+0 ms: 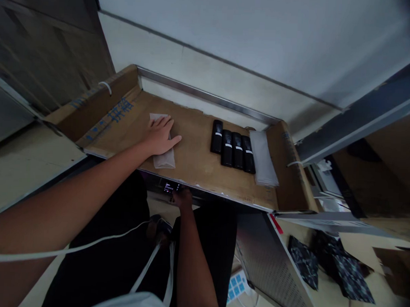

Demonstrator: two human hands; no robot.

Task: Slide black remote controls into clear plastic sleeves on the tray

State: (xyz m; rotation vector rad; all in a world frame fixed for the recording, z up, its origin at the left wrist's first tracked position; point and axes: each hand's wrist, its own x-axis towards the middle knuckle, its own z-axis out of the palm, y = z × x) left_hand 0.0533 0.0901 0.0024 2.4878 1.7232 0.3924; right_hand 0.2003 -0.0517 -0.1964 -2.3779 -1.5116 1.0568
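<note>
My left hand [159, 135] lies flat with its fingers spread on a translucent plastic sleeve [164, 161], pressing it to the cardboard lining [191, 146] of a shallow tray. Below the tray's front edge, my right hand [182, 198] is closed at a small dark device with a lit screen [169, 187]; its fingers are dim and partly hidden. To the right on the cardboard, several slim black handheld devices [227, 147] with white labels lie side by side. Beside them rests a stack of translucent sleeves [263, 158].
Cardboard walls [292, 171] rise at both ends of the tray, tied with white cable ties. A white cable [95, 243] crosses over my left forearm. Dark patterned bags [342, 268] and a power strip [236, 286] are on the floor to the right.
</note>
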